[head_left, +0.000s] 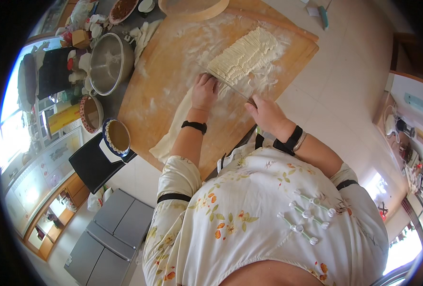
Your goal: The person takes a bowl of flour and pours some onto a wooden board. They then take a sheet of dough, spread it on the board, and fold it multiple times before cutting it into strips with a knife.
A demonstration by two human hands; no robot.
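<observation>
On a floured wooden board (149, 76) lies a heap of thin cut noodles (245, 53). My right hand (268, 116) is closed around the handle of a knife (233, 88); its blade slants up and left, along the near edge of the noodles. My left hand (205, 91) presses down close to the blade's far end, fingers curled together on a long folded dough sheet (172, 136). The uncut dough runs from under that hand toward the board's near left edge. My left forearm covers part of it, and the left fingertips are mostly hidden.
A round wooden sieve (195, 10) rests at the board's far edge. Left of the board stand a steel bowl (109, 64), a patterned bowl (91, 114) and a blue-rimmed bowl (116, 137). A black chair (95, 162) is beside the near left corner. Loose flour covers much of the board.
</observation>
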